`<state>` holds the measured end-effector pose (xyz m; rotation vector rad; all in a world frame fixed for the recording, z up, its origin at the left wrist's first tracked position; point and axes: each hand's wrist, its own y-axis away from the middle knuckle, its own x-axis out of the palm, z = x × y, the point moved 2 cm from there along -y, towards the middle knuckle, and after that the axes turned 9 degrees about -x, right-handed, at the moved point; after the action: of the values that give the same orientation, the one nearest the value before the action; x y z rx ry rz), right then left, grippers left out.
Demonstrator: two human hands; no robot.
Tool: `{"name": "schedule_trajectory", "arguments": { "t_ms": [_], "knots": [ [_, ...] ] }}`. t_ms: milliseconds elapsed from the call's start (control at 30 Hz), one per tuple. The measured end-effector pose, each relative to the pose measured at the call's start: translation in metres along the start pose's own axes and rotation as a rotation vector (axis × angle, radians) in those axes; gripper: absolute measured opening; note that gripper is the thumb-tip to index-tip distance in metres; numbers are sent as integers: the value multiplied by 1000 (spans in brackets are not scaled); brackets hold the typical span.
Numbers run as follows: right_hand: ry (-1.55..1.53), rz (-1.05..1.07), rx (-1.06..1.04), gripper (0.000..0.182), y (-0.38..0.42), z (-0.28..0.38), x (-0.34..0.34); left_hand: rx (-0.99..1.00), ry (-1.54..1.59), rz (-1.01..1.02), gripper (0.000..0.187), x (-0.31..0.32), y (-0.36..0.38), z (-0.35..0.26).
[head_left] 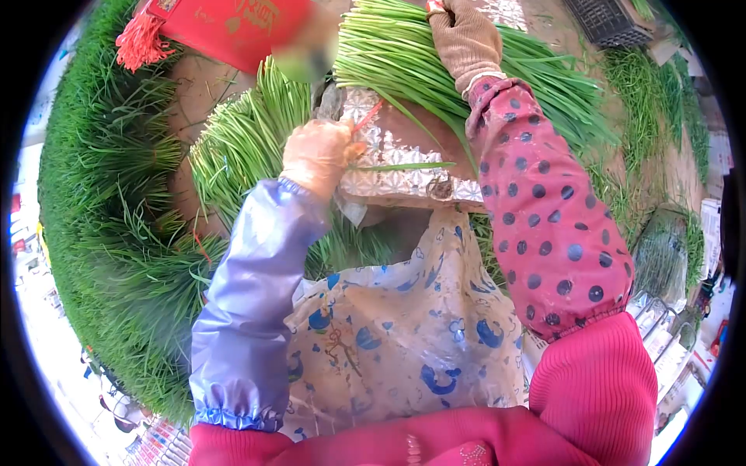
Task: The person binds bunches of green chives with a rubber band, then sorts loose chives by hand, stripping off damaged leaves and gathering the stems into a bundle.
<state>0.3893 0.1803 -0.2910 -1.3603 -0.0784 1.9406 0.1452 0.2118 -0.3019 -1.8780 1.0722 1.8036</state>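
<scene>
A bundle of green garlic chives (396,50) lies across a small patterned board (381,180), its cut stems to the left and leaves to the right. My right hand (466,43), in a brown knit glove, is closed over the top of this bundle. A bit of red and white shows at its fingertips. My left hand (317,154), in a thin pale glove, is closed at the board's left edge. From its fingers a thin red strip (370,115) sticks up to the right. A loose chive blade (400,166) lies beside these fingers on the board.
More chives (245,140) lie left of the board, and a long row of upright bundles (109,210) curves around the left. A red bag (233,27) stands at the back. A black crate (610,22) and loose chives (641,109) are at right. A printed plastic sheet (404,334) covers my lap.
</scene>
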Motion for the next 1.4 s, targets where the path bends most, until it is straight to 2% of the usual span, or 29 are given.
{"name": "schedule_trajectory", "arguments": {
  "t_ms": [67, 100, 133, 200, 233, 300, 333, 400, 433, 500, 533, 600, 633, 667, 733, 800, 867, 900, 933, 1033, 1133, 1200, 1267, 1333, 1367, 1400],
  "knots": [
    [-253, 60, 207, 24, 4, 1, -7, 14, -240, -73, 25, 22, -14, 1],
    [-242, 112, 231, 22, 3, 5, -13, 26, -274, -146, 17, 22, -17, -1],
    [-240, 104, 231, 22, 2, 0, -10, 31, -276, -152, 17, 23, -21, -3],
    [-345, 91, 103, 24, 3, -9, 4, 55, -366, -31, 12, 24, -24, -7],
    [-354, 268, 162, 34, -1, -7, -5, 58, -372, -36, 12, 14, -19, -13],
    [-318, 288, 171, 35, -10, -17, 1, 212, -180, -38, 8, -12, -10, -31],
    [-277, 336, 174, 36, -12, -21, 6, 217, -180, -38, 8, -21, -11, -40],
    [-217, 328, 156, 36, -16, -23, 10, 407, -129, -218, 8, -41, -14, -62],
    [-219, 343, 161, 35, -17, -23, 10, 409, -130, -220, 8, -47, -19, -70],
    [-243, 345, 182, 34, -17, -25, 9, 386, 399, -18, 11, -55, -35, -80],
    [-244, 342, 184, 34, -15, -26, 11, 388, 397, -17, 11, -53, -46, -79],
    [-332, 324, 219, 34, -13, -29, 13, 12, 1020, 378, 11, -36, -71, -70],
    [-356, 330, 224, 34, -13, -27, 10, 22, 1337, 399, 13, -32, -73, -66],
    [-355, 328, 227, 34, -14, -26, 8, 23, 1335, 401, 13, -25, -75, -61],
    [-226, 349, 158, 34, -14, -22, 4, -64, 1591, 479, 13, -16, -74, -56],
    [-230, 331, 144, 35, -14, -26, 6, -84, 1617, 492, 14, -10, -74, -54],
    [-256, 334, 135, 37, -13, -26, 6, 53, 1656, 447, 18, -8, -73, -54],
    [-256, 334, 136, 37, -13, -26, 5, 55, 1752, 496, 27, -9, -72, -54],
    [-292, 338, 160, 37, -13, -26, 4, 56, 1751, 497, 27, -9, -71, -54],
    [-324, 325, 201, 36, -14, -24, 2, 54, 1763, 410, 34, -10, -68, -57],
    [-363, 279, 219, 36, -7, -24, 5, -45, 1738, 298, 40, -15, -66, -63],
    [-406, 237, 214, 35, -3, -23, 0, 50, 1755, 142, 42, -30, -65, -70],
    [-391, 246, 123, 23, 14, -11, -12, 1, 1759, 109, 46, -41, -59, -77],
    [-379, 227, 12, 19, 35, -3, -18, -107, 1682, 184, 51, -36, -56, -83],
    [-414, 57, -99, 18, 45, -8, -8, -169, 1693, 141, 56, -28, -55, -83],
    [-414, 56, -92, 18, 48, -7, -9, -170, 1690, 147, 56, -26, -54, -86]
  ]
}}
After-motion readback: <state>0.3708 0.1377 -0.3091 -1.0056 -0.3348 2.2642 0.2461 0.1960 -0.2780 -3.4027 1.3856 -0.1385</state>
